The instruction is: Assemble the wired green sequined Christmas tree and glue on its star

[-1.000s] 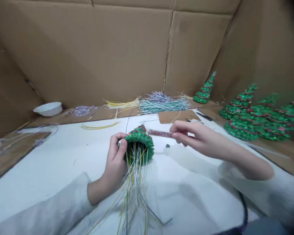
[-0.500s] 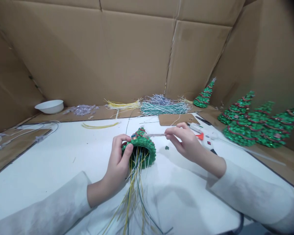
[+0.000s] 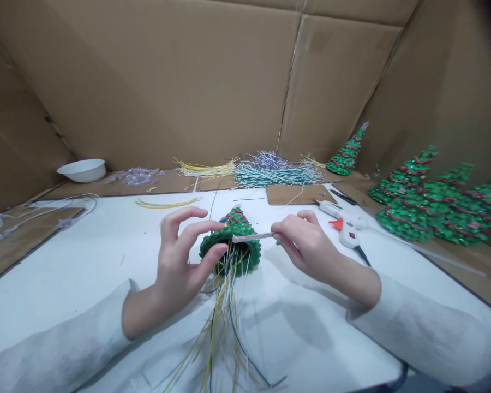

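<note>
A small green Christmas tree (image 3: 251,256) lies on its side on the white table, its hollow base turned toward me. Out of that opening runs a bundle of yellow, white and dark green wires (image 3: 225,322). My left hand (image 3: 184,256) is at the tree's left side with thumb and fingers spread; whether a fingertip touches the tree I cannot tell. Pinched in my right hand (image 3: 305,240) is a thin whitish stick (image 3: 251,237), whose far end reaches across the upper rim of the opening.
A glue gun (image 3: 347,232) with an orange trigger lies at the right, near a black-handled tool (image 3: 342,196). Decorated trees (image 3: 409,213) stand along the right. Bundles of wire (image 3: 276,176), clear plastic pieces (image 3: 137,176) and a white bowl (image 3: 84,172) line the back. Cardboard walls (image 3: 188,82) surround the table.
My left hand has let go of the tree's rim and moved left, fingers spreading. My right hand has brought the stick lower, toward the opening. The view has shifted slightly.
</note>
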The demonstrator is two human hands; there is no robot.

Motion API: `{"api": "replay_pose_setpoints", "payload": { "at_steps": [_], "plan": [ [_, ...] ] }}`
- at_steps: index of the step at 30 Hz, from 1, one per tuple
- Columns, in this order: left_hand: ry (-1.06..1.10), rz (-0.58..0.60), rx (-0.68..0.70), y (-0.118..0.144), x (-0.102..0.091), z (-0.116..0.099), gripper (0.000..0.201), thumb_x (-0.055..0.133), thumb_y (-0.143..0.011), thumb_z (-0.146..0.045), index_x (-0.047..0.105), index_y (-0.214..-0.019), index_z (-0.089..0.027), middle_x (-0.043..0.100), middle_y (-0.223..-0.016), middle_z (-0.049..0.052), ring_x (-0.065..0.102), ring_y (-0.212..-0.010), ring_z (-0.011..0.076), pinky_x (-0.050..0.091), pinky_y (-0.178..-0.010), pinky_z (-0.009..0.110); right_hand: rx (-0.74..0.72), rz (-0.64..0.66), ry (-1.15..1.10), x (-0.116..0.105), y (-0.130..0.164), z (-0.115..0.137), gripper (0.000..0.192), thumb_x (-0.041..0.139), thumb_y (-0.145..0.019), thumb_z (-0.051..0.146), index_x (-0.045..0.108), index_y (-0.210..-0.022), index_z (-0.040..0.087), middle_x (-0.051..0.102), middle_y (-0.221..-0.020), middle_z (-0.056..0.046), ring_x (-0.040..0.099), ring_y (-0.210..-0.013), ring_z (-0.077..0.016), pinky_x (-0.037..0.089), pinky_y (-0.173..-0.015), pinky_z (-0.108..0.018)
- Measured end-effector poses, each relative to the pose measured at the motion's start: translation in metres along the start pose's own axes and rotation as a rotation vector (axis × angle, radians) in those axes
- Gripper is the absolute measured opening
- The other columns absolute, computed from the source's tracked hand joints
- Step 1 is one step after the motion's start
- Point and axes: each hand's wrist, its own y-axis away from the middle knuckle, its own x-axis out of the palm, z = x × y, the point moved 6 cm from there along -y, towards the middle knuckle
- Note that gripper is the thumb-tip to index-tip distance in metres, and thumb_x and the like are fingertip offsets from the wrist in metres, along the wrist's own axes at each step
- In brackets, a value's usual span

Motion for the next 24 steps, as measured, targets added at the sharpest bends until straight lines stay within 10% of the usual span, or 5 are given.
{"api": "replay_pose_setpoints", "payload": {
  "at_steps": [5, 12, 24],
  "plan": [
    [-0.25, 0.069, 0.261, -0.01, -0.008, -0.028, 0.027, 0.07, -0.075, -0.024, 0.063, -0.101, -0.027, 0.054, -0.106, 0.007, 0.047, -0.101, 0.0244, 0.04, -0.089, 0.041, -0.003, 0.034, 0.023, 0.0, -0.002, 0.004, 0.017, 0.04, -0.092, 0.015, 0.054, -0.081, 0.014, 0.055, -0.065, 0.001, 0.044, -0.057, -0.0108, 0.027, -0.069, -0.029],
    [-0.24, 0.2, 0.187, -0.015, -0.008, -0.034, 0.013, 0.07, -0.075, -0.017, 0.066, -0.082, -0.027, 0.06, -0.098, 0.003, 0.047, -0.094, 0.0239, 0.036, -0.084, 0.041, -0.05, 0.043, 0.041, -0.007, -0.004, 0.015, 0.022, 0.039, -0.092, 0.017, 0.054, -0.077, 0.013, 0.052, -0.06, 0.001, 0.042, -0.054, -0.011, 0.026, -0.066, -0.029],
    [-0.294, 0.03, 0.352, -0.005, -0.015, -0.031, 0.016, 0.069, -0.075, -0.019, 0.062, -0.085, -0.029, 0.062, -0.086, 0.001, 0.052, -0.08, 0.0198, 0.04, -0.072, 0.034, 0.233, 0.192, -0.305, -0.008, 0.001, -0.003, 0.017, 0.039, -0.094, 0.02, 0.048, -0.079, 0.02, 0.053, -0.065, 0.004, 0.04, -0.055, -0.0098, 0.028, -0.068, -0.027]
  ]
}}
